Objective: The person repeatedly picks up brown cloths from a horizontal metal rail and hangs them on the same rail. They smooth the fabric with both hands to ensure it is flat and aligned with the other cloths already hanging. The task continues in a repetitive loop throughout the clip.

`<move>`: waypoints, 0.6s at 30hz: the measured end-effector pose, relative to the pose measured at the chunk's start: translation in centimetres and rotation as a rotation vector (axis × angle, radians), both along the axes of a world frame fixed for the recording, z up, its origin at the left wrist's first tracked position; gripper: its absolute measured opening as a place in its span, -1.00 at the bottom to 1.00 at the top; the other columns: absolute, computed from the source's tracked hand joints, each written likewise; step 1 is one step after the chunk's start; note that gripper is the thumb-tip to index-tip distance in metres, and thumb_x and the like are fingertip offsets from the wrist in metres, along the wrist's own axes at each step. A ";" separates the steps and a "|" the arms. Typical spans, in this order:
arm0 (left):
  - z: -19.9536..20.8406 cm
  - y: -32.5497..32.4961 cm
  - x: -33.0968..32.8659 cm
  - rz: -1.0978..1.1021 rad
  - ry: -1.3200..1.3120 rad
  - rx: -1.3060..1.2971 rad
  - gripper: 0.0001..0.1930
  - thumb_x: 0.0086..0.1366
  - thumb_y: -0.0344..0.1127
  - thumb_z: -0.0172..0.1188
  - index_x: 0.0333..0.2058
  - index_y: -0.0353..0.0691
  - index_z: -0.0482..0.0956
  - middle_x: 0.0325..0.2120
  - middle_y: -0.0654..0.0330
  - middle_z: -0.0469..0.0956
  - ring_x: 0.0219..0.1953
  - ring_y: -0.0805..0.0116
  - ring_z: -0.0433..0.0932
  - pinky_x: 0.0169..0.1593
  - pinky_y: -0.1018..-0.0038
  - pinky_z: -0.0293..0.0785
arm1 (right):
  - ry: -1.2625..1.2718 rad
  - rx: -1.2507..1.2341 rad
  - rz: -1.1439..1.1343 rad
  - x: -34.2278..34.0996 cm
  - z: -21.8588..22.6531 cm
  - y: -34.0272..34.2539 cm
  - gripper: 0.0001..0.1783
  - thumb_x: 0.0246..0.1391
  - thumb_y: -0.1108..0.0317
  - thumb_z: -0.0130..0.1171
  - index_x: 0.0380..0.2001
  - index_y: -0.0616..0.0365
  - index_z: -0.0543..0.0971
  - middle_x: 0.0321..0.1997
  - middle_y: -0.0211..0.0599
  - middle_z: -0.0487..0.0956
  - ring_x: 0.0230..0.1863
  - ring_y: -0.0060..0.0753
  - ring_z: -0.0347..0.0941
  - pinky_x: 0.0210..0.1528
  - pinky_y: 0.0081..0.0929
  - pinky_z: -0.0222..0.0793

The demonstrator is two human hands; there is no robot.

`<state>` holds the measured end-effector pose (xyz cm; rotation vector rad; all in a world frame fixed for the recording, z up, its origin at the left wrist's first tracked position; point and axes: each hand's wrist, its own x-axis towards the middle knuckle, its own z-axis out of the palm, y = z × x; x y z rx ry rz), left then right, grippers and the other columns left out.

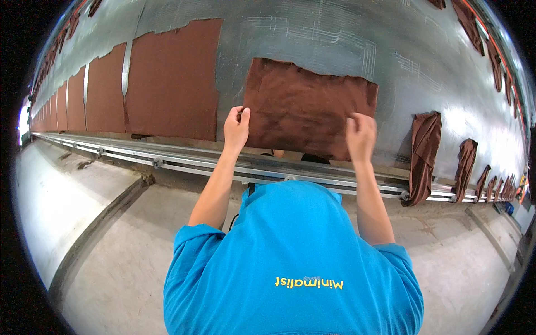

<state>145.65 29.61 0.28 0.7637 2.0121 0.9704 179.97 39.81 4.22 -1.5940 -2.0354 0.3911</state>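
Hands: left hand point(236, 129) and right hand point(360, 135) pinch brown sheet point(307, 106) flat against metal wall point(312, 33). Several sheets point(173, 81) already spread leftward; crumpled ones point(424, 151) wait rightward.

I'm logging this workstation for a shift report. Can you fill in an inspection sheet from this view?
Surface: large grey metal panel, curved in the fisheye view, scratched, above a metal rail.
Job's things: dark brown rectangular cloth sheet lying flat on the panel.
Clutter: flat reddish-brown sheets in a row on the left; crumpled brown cloths hanging over the rail on the right.
Hands: left hand grips the sheet's left edge; right hand grips its lower right part.
Cables: a dark cord by the blue shirt, unclear.
Surroundings: grey concrete floor with a dark seam.
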 end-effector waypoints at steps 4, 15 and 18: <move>-0.4 -0.5 0.3 0.014 0.000 -0.022 -0.60 0.50 -0.06 0.18 -0.04 -0.35 0.62 -0.31 0.20 0.66 -0.25 0.46 0.55 -0.10 0.47 0.48 | 0.290 -0.230 0.397 -8.6 -1.0 -0.4 -0.86 0.17 0.41 0.30 -0.21 0.18 0.69 -0.18 -0.14 0.64 -0.11 0.02 0.57 -0.05 -0.19 0.50; -0.4 -0.7 0.0 0.002 -0.055 -0.067 -0.62 0.49 -0.08 0.18 -0.06 -0.34 0.63 -0.27 0.16 0.69 -0.23 0.41 0.61 -0.08 0.43 0.51 | -0.038 -0.081 0.524 -12.7 -4.2 1.4 -0.90 0.20 0.37 0.26 -0.29 0.15 0.66 -0.26 -0.21 0.59 -0.18 -0.12 0.57 -0.11 -0.19 0.52; -0.7 -0.5 -0.3 -0.016 -0.086 -0.045 -0.63 0.51 -0.08 0.18 -0.03 -0.33 0.61 -0.33 0.30 0.61 -0.26 0.56 0.47 -0.14 0.54 0.42 | -0.013 -0.167 0.487 -12.4 -3.2 1.1 -0.90 0.23 0.37 0.21 -0.31 0.15 0.62 -0.24 -0.16 0.59 -0.16 -0.06 0.57 -0.09 -0.17 0.51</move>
